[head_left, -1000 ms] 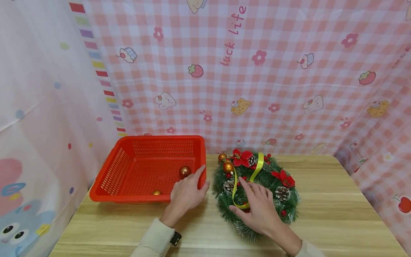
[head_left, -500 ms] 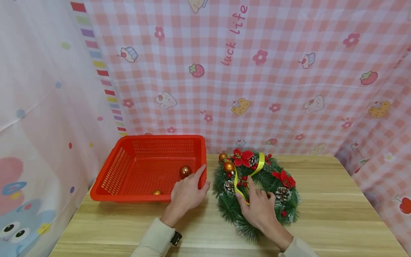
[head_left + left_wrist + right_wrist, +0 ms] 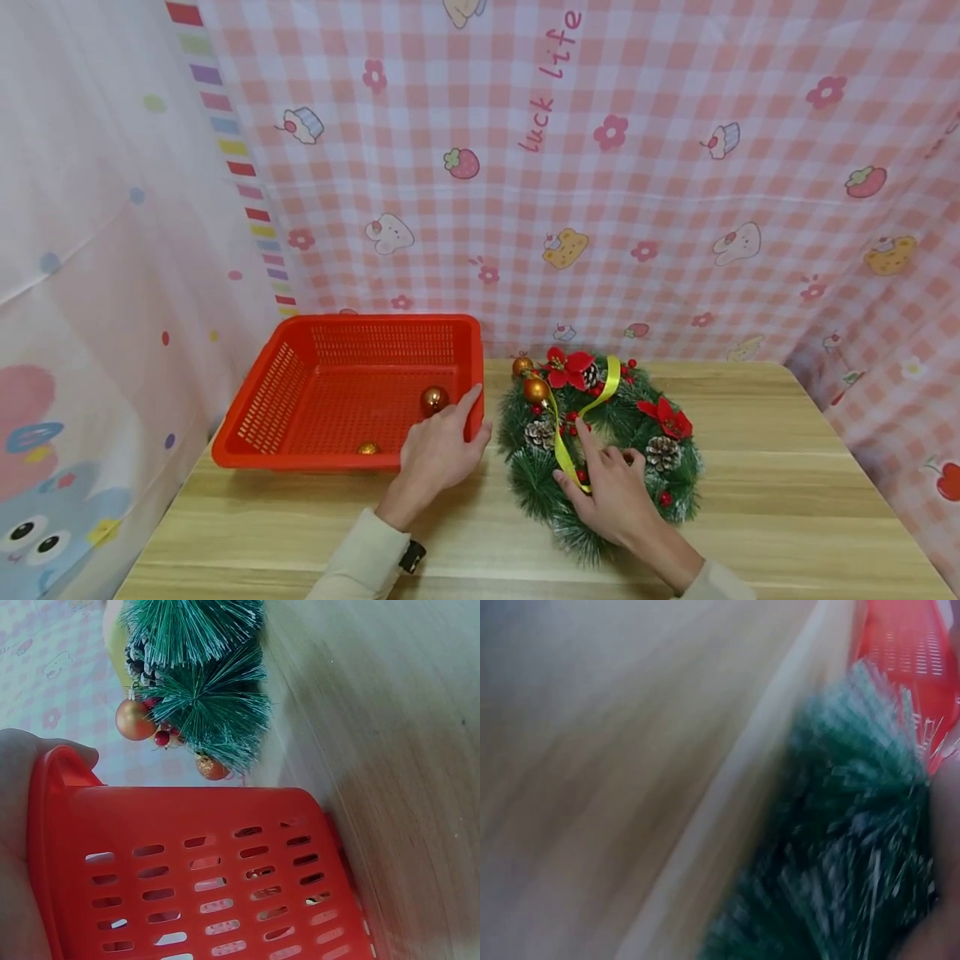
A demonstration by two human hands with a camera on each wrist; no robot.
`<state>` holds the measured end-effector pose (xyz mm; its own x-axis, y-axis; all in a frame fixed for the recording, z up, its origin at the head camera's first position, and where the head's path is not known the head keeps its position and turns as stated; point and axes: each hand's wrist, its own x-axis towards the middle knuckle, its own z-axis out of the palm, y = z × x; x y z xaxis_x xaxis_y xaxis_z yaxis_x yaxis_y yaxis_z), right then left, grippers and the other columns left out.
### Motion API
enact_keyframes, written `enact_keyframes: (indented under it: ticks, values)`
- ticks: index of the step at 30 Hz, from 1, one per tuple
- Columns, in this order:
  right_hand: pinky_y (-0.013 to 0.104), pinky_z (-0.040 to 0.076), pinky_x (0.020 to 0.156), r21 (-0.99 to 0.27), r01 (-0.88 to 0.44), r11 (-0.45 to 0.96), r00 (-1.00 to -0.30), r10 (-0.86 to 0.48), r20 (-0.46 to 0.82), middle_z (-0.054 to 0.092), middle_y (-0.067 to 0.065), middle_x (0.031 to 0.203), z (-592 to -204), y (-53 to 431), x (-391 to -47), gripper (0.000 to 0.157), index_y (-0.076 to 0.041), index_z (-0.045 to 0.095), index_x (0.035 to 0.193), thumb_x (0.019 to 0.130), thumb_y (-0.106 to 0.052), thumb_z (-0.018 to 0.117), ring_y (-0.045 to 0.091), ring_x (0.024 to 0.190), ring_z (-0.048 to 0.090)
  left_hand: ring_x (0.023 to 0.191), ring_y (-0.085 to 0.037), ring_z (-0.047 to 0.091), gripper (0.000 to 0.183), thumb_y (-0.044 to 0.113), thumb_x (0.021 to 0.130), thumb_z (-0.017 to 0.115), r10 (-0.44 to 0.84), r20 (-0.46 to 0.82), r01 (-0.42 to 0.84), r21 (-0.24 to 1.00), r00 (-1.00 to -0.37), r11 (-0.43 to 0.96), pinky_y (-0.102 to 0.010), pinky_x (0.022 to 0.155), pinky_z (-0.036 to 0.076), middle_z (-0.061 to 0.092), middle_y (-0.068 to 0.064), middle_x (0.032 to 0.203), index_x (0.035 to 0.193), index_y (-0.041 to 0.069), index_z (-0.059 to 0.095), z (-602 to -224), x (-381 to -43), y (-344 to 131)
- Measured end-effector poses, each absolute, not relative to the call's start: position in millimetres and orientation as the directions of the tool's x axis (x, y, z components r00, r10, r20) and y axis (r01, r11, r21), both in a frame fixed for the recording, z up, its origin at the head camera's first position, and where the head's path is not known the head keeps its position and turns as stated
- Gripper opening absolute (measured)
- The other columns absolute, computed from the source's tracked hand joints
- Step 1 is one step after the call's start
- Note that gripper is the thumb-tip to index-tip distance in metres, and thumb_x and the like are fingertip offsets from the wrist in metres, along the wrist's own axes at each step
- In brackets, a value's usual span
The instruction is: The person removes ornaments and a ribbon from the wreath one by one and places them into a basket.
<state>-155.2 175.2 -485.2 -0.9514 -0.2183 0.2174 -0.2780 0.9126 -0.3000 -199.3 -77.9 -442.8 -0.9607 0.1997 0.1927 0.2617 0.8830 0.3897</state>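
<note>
A red plastic basket (image 3: 345, 462) stands on the left of the table. My left hand (image 3: 438, 450) grips its near right corner, index finger along the right rim; the left wrist view shows a thumb over the rim. A copper-coloured ball ornament (image 3: 433, 400) and a gold glittery one (image 3: 368, 448) lie inside. Right of the basket lies a green wreath (image 3: 536, 483) with red flowers, pine cones and gold balls. Over its near middle my right hand (image 3: 611, 492) has thumb and index finger spread, beside a yellow ribbon (image 3: 564, 454). Its fingertips are blurred out of the right wrist view.
The wooden table (image 3: 765, 500) extends right of the wreath and in front of both things. Behind hangs a pink checked cloth (image 3: 510, 208) with cartoon prints; pale curtains (image 3: 112, 250) close the left side.
My right hand has shifted over the wreath, its index finger now pointing forward. The ribbon's near part has moved slightly right, toward the hand. The left hand and basket keep their place.
</note>
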Motion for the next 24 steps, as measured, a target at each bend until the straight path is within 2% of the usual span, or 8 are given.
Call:
enact_keyframes:
  ticks: [2, 3, 6, 9, 16, 18, 21, 24]
  values:
    - [0.060, 0.032, 0.091, -0.292, -0.299, 0.908, -0.947, -0.246, 0.206, 0.044, -0.017, 0.059, -486.5, 178.9, -154.6, 0.086, -0.012, 0.019, 0.159, 0.095, -0.056, 0.056, 0.025, 0.097, 0.060, 0.048, -0.012, 0.041, 0.058, 0.046, 0.096, 0.052, 0.198, 0.193, 0.260, 0.389, -0.961, 0.884, -0.029, 0.042, 0.035, 0.048, 0.003, 0.067, 0.150, 0.026, 0.045, -442.9, -199.3, -77.9]
    - [0.060, 0.033, 0.091, -0.285, -0.312, 0.906, -0.943, -0.259, 0.209, 0.047, -0.017, 0.061, -487.2, 181.0, -154.4, 0.087, -0.013, 0.019, 0.159, 0.094, -0.057, 0.057, 0.025, 0.097, 0.059, 0.048, -0.013, 0.042, 0.058, 0.046, 0.096, 0.052, 0.199, 0.192, 0.260, 0.389, -0.961, 0.884, -0.029, 0.043, 0.035, 0.049, 0.003, 0.067, 0.150, 0.026, 0.045, -443.0, -199.4, -77.9]
    - [0.059, 0.033, 0.092, -0.277, -0.356, 0.892, -0.928, -0.303, 0.216, 0.062, -0.011, 0.076, -487.9, 187.9, -154.0, 0.088, -0.016, 0.018, 0.160, 0.093, -0.056, 0.059, 0.022, 0.098, 0.059, 0.050, -0.012, 0.043, 0.057, 0.046, 0.096, 0.052, 0.198, 0.195, 0.260, 0.386, -0.961, 0.885, -0.029, 0.043, 0.035, 0.053, 0.001, 0.071, 0.149, 0.026, 0.046, -443.0, -199.7, -77.8]
    - [0.059, 0.032, 0.094, -0.285, -0.406, 0.868, -0.910, -0.354, 0.218, 0.068, -0.005, 0.092, -487.6, 196.2, -154.2, 0.088, -0.018, 0.019, 0.160, 0.092, -0.056, 0.061, 0.021, 0.102, 0.059, 0.051, -0.013, 0.044, 0.057, 0.046, 0.096, 0.053, 0.195, 0.190, 0.255, 0.382, -0.962, 0.888, -0.029, 0.044, 0.035, 0.057, -0.001, 0.074, 0.149, 0.026, 0.045, -443.0, -200.2, -78.1]
    - [0.057, 0.028, 0.098, -0.318, -0.484, 0.815, -0.875, -0.451, 0.175, 0.068, -0.004, 0.105, -485.7, 219.3, -156.3, 0.086, -0.021, 0.020, 0.159, 0.093, -0.057, 0.059, 0.023, 0.107, 0.061, 0.052, -0.014, 0.044, 0.058, 0.047, 0.096, 0.054, 0.181, 0.168, 0.235, 0.407, -0.969, 0.883, -0.030, 0.045, 0.036, 0.056, -0.002, 0.073, 0.149, 0.026, 0.046, -441.1, -200.7, -77.7]
    - [0.057, 0.028, 0.099, -0.325, -0.494, 0.806, -0.870, -0.462, 0.173, 0.066, -0.006, 0.102, -486.0, 223.7, -157.4, 0.085, -0.021, 0.020, 0.159, 0.093, -0.058, 0.059, 0.021, 0.104, 0.061, 0.053, -0.015, 0.045, 0.058, 0.046, 0.095, 0.056, 0.179, 0.162, 0.232, 0.423, -0.971, 0.876, -0.030, 0.046, 0.036, 0.058, -0.003, 0.074, 0.148, 0.025, 0.046, -440.2, -200.4, -77.8]
    - [0.057, 0.029, 0.098, -0.334, -0.505, 0.796, -0.863, -0.469, 0.188, 0.063, -0.011, 0.098, -487.1, 227.4, -159.0, 0.085, -0.020, 0.021, 0.159, 0.093, -0.056, 0.060, 0.017, 0.099, 0.061, 0.062, -0.018, 0.053, 0.058, 0.044, 0.095, 0.058, 0.179, 0.170, 0.237, 0.438, -0.969, 0.867, -0.033, 0.051, 0.041, 0.065, -0.007, 0.087, 0.148, 0.024, 0.048, -439.5, -200.7, -77.9]
    - [0.056, 0.029, 0.098, -0.337, -0.512, 0.790, -0.859, -0.469, 0.205, 0.061, -0.013, 0.095, -488.3, 228.5, -160.0, 0.085, -0.019, 0.021, 0.159, 0.093, -0.056, 0.061, 0.015, 0.098, 0.061, 0.088, -0.028, 0.062, 0.057, 0.041, 0.094, 0.061, 0.186, 0.211, 0.262, 0.430, -0.960, 0.864, -0.042, 0.068, 0.051, 0.067, -0.014, 0.111, 0.145, 0.019, 0.051, -438.2, -200.1, -76.9]
